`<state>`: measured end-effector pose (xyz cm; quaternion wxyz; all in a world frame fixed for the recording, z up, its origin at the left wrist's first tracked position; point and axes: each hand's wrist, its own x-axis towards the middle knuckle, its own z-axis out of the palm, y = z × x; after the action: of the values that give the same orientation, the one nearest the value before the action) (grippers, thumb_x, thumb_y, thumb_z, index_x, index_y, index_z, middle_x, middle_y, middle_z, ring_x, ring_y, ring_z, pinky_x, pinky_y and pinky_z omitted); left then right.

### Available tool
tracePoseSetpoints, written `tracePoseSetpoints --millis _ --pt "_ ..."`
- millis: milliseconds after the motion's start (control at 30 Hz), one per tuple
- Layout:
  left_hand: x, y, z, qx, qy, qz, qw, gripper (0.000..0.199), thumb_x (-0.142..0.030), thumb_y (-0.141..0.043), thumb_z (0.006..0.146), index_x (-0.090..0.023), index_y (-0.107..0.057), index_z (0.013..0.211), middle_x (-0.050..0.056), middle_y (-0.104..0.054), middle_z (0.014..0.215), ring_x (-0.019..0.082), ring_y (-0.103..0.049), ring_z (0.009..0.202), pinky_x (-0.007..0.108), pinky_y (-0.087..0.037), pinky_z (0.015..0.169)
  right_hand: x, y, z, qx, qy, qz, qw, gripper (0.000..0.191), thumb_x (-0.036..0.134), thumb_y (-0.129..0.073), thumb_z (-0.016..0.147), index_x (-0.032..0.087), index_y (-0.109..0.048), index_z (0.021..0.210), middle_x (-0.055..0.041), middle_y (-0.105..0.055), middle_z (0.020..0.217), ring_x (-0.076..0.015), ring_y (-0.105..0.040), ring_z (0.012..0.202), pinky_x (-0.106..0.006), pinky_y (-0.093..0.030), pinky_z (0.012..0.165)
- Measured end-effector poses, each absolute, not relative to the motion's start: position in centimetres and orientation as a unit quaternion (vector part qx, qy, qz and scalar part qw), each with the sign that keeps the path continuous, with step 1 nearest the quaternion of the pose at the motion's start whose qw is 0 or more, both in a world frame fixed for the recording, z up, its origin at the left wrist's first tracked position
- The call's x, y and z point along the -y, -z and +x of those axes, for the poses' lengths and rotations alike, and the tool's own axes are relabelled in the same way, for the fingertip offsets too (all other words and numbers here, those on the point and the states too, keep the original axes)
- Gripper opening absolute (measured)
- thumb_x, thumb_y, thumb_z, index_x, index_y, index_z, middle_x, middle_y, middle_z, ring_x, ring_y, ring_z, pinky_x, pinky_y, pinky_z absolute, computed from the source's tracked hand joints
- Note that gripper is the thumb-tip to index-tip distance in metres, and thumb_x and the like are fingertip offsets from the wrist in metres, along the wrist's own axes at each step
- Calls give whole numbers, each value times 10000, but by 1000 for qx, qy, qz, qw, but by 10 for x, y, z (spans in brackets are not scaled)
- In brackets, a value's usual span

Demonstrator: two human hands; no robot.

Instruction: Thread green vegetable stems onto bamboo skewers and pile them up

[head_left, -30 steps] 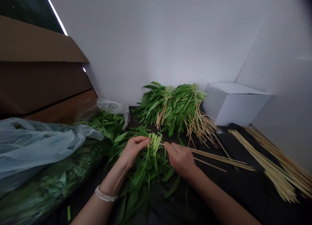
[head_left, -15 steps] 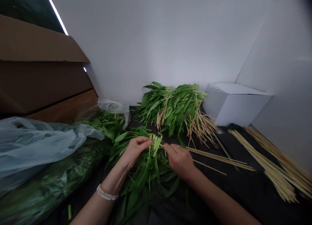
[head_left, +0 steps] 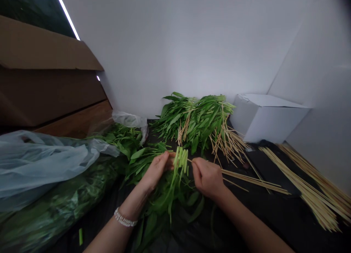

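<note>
Light green cut stems (head_left: 181, 158) stand side by side at the centre, their long leaves (head_left: 161, 198) hanging below. Close against the left side of the stems is my left hand (head_left: 157, 169), its fingers partly hidden behind them. My right hand (head_left: 207, 176) is closed round a thin wooden skewer (head_left: 189, 160), whose tip points left into the stems. More skewers (head_left: 255, 180) lie just beyond my right hand. Behind both hands sits a pile of skewered leafy greens (head_left: 197, 117).
Bagged greens (head_left: 63, 194) and a cloudy plastic bag (head_left: 46, 165) lie at the left, below a cardboard box (head_left: 49, 92). A white box (head_left: 271, 117) is at the back right. Skewer bundles (head_left: 307, 194) lie on the right, beside a dark flat object (head_left: 263, 165).
My right hand has moved slightly right, away from the stems. My left fingers have loosened from a pinch and slipped behind the stems, which now stand more upright. The view has shifted a little.
</note>
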<state>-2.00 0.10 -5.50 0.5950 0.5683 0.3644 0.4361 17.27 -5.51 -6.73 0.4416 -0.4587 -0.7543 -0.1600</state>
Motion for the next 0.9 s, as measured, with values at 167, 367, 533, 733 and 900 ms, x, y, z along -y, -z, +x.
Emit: tracePoseSetpoints --millis 167,367,533,733,900 --pt "-4 67 -21 -430 -349 770 317 227 -372 -599 854 -229 -759 927 44 -746 825 225 -663 778 281 -470 724 56 60 182 729 173 -460 477 174 169 -435 922 163 -571 812 -2 -568 643 -111 -525 564 -244 -358 589" --pt "10 61 -14 -516 -136 845 33 145 -229 -580 859 -215 -724 869 81 -709 931 247 -628 956 286 -449 762 55 65 177 743 185 -447 463 142 162 -461 905 166 -572 818 -10 -592 661 -126 -520 564 -266 -346 587" --pt "15 55 -7 -557 -86 826 17 147 -200 -548 857 -205 -687 904 88 -689 973 241 -637 952 280 -453 716 55 66 176 746 182 -447 458 153 169 -453 911 170 -574 818 -7 -589 666 -122 -518 567 -264 -347 593" --pt "10 63 -11 -573 -123 810 6 150 -225 -547 840 -222 -681 907 68 -695 888 245 -654 880 275 -426 640 55 67 176 748 181 -446 457 155 170 -459 909 166 -577 809 -8 -583 660 -125 -519 566 -270 -343 586" --pt "6 66 -15 -568 -154 808 -23 103 -220 -577 812 -214 -675 843 66 -666 893 244 -631 882 278 -422 637 55 67 176 748 174 -446 459 154 169 -460 908 165 -581 813 -9 -584 659 -123 -521 569 -267 -344 588"
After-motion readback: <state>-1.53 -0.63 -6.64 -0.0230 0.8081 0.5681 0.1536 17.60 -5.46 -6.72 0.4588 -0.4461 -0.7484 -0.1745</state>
